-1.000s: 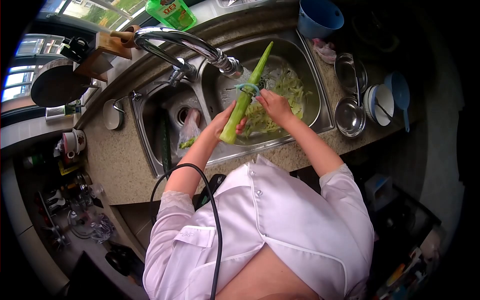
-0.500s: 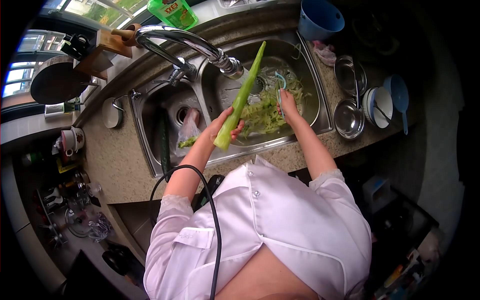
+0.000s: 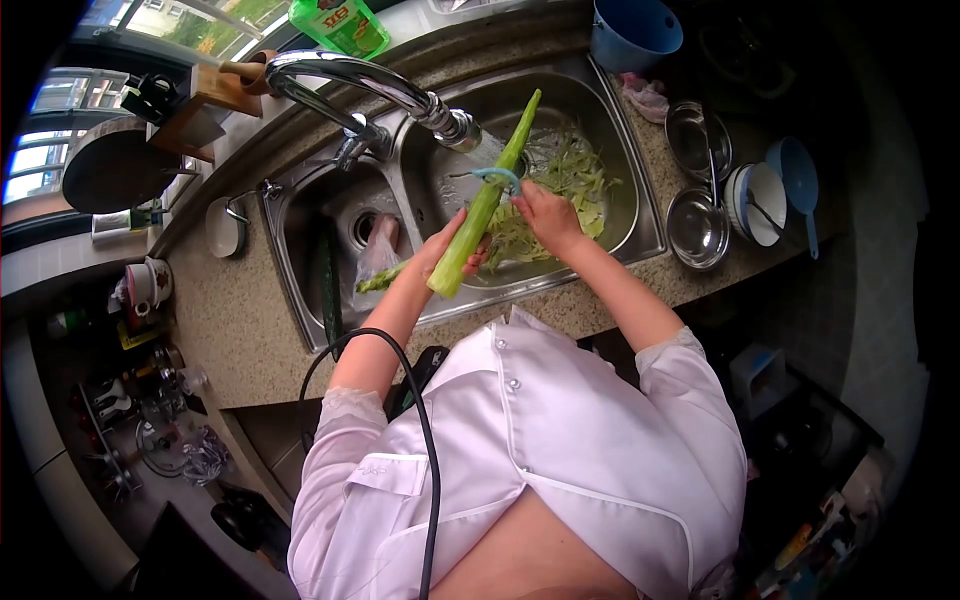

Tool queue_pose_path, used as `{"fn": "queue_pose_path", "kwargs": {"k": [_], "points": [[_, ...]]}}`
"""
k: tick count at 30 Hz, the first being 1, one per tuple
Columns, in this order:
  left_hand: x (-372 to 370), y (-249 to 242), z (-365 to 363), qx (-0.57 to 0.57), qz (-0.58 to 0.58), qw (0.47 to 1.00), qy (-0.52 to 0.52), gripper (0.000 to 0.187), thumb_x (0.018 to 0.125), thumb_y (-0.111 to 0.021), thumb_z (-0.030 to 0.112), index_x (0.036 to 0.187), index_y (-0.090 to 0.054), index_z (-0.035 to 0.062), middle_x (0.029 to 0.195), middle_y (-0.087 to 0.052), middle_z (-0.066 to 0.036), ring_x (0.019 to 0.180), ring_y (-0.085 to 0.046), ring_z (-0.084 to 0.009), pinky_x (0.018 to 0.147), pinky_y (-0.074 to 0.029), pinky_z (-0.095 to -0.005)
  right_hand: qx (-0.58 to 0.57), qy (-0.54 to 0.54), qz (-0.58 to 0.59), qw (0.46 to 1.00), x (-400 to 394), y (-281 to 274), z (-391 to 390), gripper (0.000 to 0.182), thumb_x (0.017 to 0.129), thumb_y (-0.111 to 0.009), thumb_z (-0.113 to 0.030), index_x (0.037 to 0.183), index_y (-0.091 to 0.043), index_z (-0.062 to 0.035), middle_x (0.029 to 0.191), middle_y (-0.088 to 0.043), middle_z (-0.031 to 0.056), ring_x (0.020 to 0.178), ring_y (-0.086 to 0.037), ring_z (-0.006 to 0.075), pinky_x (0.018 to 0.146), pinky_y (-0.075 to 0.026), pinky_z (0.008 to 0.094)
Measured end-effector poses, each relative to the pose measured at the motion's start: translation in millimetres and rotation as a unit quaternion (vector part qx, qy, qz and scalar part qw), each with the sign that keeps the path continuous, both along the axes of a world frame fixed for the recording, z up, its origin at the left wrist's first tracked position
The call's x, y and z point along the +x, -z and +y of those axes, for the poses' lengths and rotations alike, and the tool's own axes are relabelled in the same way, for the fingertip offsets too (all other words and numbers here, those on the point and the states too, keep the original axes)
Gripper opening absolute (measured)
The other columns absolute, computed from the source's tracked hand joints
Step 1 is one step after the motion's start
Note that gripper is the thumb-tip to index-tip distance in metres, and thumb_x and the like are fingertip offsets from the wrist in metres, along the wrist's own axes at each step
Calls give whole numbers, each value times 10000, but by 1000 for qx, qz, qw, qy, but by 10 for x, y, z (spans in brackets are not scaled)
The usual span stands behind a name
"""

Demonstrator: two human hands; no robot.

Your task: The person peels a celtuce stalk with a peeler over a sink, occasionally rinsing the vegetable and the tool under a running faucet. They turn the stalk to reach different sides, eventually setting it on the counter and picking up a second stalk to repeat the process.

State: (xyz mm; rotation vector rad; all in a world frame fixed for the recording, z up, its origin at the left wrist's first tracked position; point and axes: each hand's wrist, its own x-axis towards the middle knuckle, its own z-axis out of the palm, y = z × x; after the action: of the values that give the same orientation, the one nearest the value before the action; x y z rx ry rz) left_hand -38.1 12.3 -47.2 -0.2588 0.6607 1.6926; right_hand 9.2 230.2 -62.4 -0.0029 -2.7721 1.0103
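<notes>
My left hand (image 3: pixel 441 249) is closed around the thick lower end of a long, pale green celtuce stem (image 3: pixel 478 215). The stem slants over the sink (image 3: pixel 628 190), its thin tip pointing away from me. In my right hand (image 3: pixel 549 216) is a light blue peeler (image 3: pixel 496 176), its head lying across the upper half of the stem. Whether the blade is cutting is too small to make out. Below my hands, green peelings (image 3: pixel 577 190) are heaped in the right basin. Water runs from the chrome faucet (image 3: pixel 455 128) beside the stem.
The left basin holds a cucumber (image 3: pixel 330 285) and a plastic bag with something pinkish (image 3: pixel 378 250). Metal bowls (image 3: pixel 697 228), a white bowl (image 3: pixel 765 203) and a blue strainer (image 3: pixel 793 170) stand on the right counter. A blue bucket (image 3: pixel 636 35) and a green detergent bottle (image 3: pixel 340 25) are behind.
My right hand has moved left and up from over the peelings, bringing the peeler onto the stem. My left hand still holds the celtuce stem in nearly the same place.
</notes>
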Motion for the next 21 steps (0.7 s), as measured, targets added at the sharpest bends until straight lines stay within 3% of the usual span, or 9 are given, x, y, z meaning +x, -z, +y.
{"fn": "queue_pose_path", "kwargs": {"k": [4, 5, 8, 10, 11, 13, 14, 16, 21], "points": [[69, 126, -207, 46, -27, 998, 44, 498, 894, -452, 530, 1153, -472, 105, 771, -485, -82, 570, -466, -146, 433, -412, -237, -7, 260, -67, 963, -621, 790, 768, 366, 932, -423, -378, 885, -528, -31, 728, -593, 178, 647, -591, 373, 497, -438, 430], [103, 65, -199, 46, -24, 998, 44, 498, 894, -452, 530, 1153, -472, 105, 771, -485, -82, 570, -466, -146, 433, -412, -237, -144, 332, -149, 920, -704, 1212, 974, 371, 941, -408, -362, 869, -535, -20, 657, -564, 143, 521, -571, 296, 441, -415, 403], [164, -240, -142, 25, 49, 998, -7, 633, 903, -502, 436, 1427, -215, 227, 795, -497, -105, 556, -474, -154, 463, -438, -240, -167, 344, -182, 906, -533, 1306, 981, 380, 946, -400, -360, 857, -534, -15, 592, -510, 86, 437, -511, 218, 396, -390, 371], [107, -118, -156, 21, 58, 998, -11, 594, 914, -492, 412, 1416, -237, 220, 805, -502, -109, 571, -477, -155, 486, -447, -240, -360, 303, -308, 827, -305, 759, 658, 371, 944, -412, -367, 851, -534, -30, 565, -479, 59, 418, -483, 200, 382, -371, 349], [105, -71, -165, 14, 66, 998, -14, 557, 925, -481, 389, 1405, -259, 214, 816, -508, -113, 587, -481, -156, 509, -455, -240, -357, 302, -311, 827, -260, 773, 568, 371, 944, -412, -367, 851, -534, -30, 565, -479, 59, 418, -483, 200, 382, -371, 349], [141, -118, -99, -5, 64, 998, -28, 505, 935, -467, 371, 1378, -294, 203, 823, -512, -112, 607, -484, -150, 524, -453, -237, -326, 270, -235, 875, -163, 807, 418, 361, 912, -480, -356, 811, -539, -14, 666, -585, 185, 582, -548, 388, 525, -438, 420], [146, -138, -69, -24, 64, 997, -40, 455, 944, -453, 352, 1352, -329, 192, 830, -517, -110, 627, -486, -145, 538, -451, -234, -327, 272, -236, 874, -96, 790, 344, 361, 912, -480, -356, 811, -539, -14, 666, -585, 185, 582, -548, 388, 525, -438, 420], [137, -54, -73, -11, 9, 999, -51, 412, 949, -442, 352, 1313, -359, 178, 831, -517, -104, 641, -486, -140, 539, -444, -233, -181, 159, -65, 968, 39, 514, 157, 330, 927, -468, -323, 802, -511, -21, 663, -572, 187, 610, -547, 398, 532, -432, 433], [102, 11, -59, -8, -59, 997, -52, 347, 956, -419, 360, 1236, -408, 155, 839, -518, -92, 633, -474, -134, 524, -422, -230, -106, -41, 2, 993, 255, -64, -137, 232, 916, -486, -293, 869, -483, -65, 729, -591, 173, 671, -575, 402, 559, -439, 484]]}}
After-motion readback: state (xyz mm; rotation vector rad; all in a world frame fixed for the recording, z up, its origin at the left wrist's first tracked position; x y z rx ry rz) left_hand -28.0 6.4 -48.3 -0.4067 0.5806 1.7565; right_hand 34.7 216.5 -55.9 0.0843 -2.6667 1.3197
